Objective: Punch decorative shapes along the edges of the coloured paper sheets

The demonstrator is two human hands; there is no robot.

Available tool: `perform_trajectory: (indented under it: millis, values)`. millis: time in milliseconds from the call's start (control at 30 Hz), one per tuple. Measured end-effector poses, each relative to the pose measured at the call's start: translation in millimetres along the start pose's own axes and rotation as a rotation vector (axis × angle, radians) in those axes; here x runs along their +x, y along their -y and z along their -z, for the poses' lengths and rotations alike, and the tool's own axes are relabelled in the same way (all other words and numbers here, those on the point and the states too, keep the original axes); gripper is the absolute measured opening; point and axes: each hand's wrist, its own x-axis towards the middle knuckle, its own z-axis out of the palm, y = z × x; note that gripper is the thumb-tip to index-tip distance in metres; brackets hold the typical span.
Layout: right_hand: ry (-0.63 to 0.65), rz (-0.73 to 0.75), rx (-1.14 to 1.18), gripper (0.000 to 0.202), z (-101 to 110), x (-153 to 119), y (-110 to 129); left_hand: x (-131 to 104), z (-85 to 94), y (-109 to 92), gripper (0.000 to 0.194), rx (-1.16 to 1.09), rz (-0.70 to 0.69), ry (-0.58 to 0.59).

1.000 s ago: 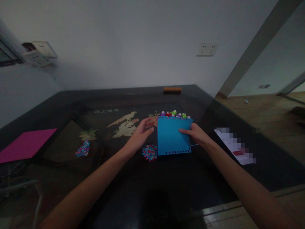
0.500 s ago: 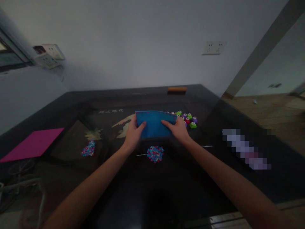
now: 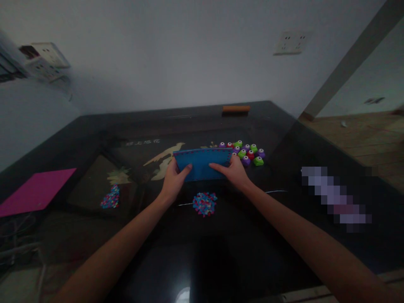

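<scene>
A blue felt pouch [image 3: 203, 165] with dark pinkish stitches along its edges is held up between both hands above the dark table. My left hand [image 3: 174, 176] grips its left side, thumb lying on the near face. On the right side my right hand [image 3: 235, 171] pinches it the same way; the fingers behind the pouch are hidden. Just below lies a round beaded disc [image 3: 205, 204] of blue, pink and white bits, with a white cord [image 3: 185, 204] to its left. Another white cord [image 3: 276, 191] lies right of my right wrist.
Green, purple and red eye-like toys [image 3: 247, 153] cluster beyond my right hand. A pink sheet [image 3: 39, 189] and a small beaded piece [image 3: 111, 197] lie left. An orange stick [image 3: 236, 108] is at the back edge; a blurred pale object [image 3: 336, 195] lies right.
The pouch's top edge has tipped a little, and both hands have shifted slightly left in view with it. The whole view has moved a little; my grip stays the same.
</scene>
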Motion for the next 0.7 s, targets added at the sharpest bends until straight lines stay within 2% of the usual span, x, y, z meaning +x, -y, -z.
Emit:
perform_trajectory:
  millis: [133, 233, 333, 500, 700]
  values:
    - [0.006, -0.002, 0.005, 0.037, -1.4, -2.3, 4.3, -3.6, -1.9, 2.1, 0.033, 0.024, 0.011, -0.016]
    - [-0.012, 0.0, 0.012, 0.032, -2.1, -3.8, 8.0, -5.9, -2.5, 0.9, 0.033, 0.031, -0.029, -0.031]
    - [-0.02, 0.001, 0.007, 0.033, -3.6, -3.1, 4.6, -6.2, -1.8, 4.5, 0.034, 0.043, -0.08, -0.051]
    - [-0.067, 0.04, 0.016, 0.032, -6.9, -1.3, -4.5, -4.6, -0.8, 14.8, 0.035, 0.022, -0.078, -0.032]
    - [-0.075, 0.08, -0.008, 0.026, -6.5, -2.0, -3.0, -6.5, -1.8, 13.5, 0.031, 0.009, -0.103, -0.026]
